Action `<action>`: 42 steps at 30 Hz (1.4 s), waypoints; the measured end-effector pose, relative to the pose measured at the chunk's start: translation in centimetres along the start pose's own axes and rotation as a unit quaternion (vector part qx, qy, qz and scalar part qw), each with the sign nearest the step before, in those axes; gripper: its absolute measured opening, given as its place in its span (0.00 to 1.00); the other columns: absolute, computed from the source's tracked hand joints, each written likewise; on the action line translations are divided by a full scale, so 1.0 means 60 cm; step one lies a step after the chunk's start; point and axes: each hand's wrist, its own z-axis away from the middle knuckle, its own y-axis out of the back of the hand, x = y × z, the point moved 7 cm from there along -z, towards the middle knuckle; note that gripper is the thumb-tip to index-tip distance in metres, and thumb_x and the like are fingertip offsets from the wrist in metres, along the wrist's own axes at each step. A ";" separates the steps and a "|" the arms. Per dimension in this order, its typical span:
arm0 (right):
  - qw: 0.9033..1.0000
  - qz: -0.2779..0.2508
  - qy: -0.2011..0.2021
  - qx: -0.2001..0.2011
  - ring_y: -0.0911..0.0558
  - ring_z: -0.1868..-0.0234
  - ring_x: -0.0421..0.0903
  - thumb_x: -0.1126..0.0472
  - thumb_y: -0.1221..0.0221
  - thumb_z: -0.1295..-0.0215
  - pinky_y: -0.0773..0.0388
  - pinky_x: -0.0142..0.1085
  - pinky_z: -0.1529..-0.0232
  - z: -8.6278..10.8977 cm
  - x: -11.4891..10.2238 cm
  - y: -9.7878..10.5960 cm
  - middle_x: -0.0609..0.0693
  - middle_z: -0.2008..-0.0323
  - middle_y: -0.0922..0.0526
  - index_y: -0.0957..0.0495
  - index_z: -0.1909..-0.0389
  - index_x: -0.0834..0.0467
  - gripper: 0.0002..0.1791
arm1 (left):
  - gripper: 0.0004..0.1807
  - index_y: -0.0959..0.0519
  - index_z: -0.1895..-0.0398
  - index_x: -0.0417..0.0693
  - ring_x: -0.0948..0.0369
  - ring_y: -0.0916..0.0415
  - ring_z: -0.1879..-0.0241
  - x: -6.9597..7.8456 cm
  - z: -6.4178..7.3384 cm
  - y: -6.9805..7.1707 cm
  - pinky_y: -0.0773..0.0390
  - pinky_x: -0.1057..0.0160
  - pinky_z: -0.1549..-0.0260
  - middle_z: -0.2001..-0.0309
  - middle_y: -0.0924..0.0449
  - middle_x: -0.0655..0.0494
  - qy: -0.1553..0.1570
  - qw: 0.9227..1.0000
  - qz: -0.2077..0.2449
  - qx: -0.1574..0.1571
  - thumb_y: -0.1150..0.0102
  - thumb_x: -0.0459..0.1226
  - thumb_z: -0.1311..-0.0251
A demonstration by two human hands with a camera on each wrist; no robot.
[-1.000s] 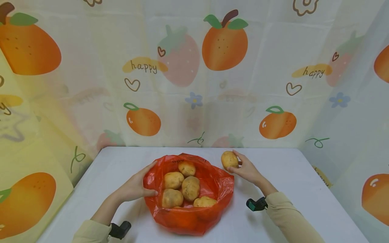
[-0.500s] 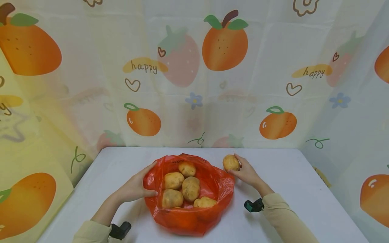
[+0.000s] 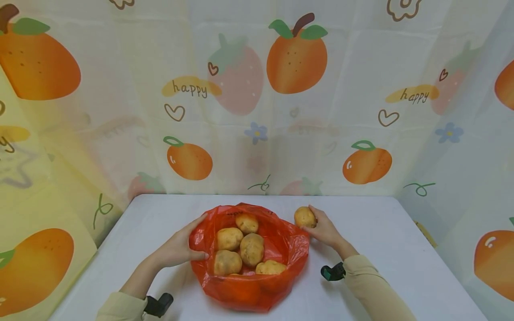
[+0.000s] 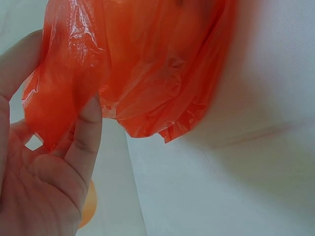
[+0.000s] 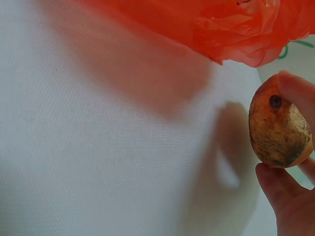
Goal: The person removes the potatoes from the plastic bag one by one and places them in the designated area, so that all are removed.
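A red plastic bag [image 3: 249, 292] stands wide at the mouth on the white table, with several potatoes [image 3: 252, 249] inside. My left hand [image 3: 176, 247] grips the bag's left rim; in the left wrist view the thumb and fingers pinch the thin red plastic [image 4: 74, 64]. Beyond the bag's right rim, my right hand [image 3: 327, 228] holds a single potato [image 3: 305, 217] between thumb and fingers. The right wrist view shows a dark round spot and brownish patches on this potato [image 5: 278, 123]. It is held outside the bag, above the table.
A white cloth covers the table [image 3: 361, 214], whose back edge meets a hanging curtain [image 3: 297, 160] printed with fruit. Black wrist cameras sit on both forearms, the left camera [image 3: 159, 304] and the right camera [image 3: 333, 272].
My right hand and its potato have come slightly nearer to me, and the right forearm has shifted a little left. The left hand and the bag stay in place.
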 end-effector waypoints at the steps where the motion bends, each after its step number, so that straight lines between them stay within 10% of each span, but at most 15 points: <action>1: 1.000 0.001 0.002 0.001 0.35 0.40 0.63 0.59 0.36 0.46 0.36 0.55 0.40 0.000 0.000 -0.001 0.69 0.39 0.38 0.46 0.34 0.70 0.43 | 0.54 0.51 0.28 0.56 0.42 0.38 0.39 0.000 0.000 0.000 0.21 0.52 0.57 0.31 0.47 0.44 0.000 1.000 -0.002 -0.001 0.28 0.41 0.58; 42: 0.999 -0.023 -0.015 -0.018 0.37 0.38 0.62 0.60 0.37 0.45 0.35 0.56 0.41 0.002 -0.002 -0.021 0.67 0.36 0.41 0.46 0.33 0.65 0.41 | 0.53 0.51 0.28 0.57 0.44 0.38 0.39 -0.006 -0.004 -0.002 0.21 0.54 0.56 0.31 0.47 0.47 0.006 1.000 -0.003 -0.002 0.28 0.41 0.58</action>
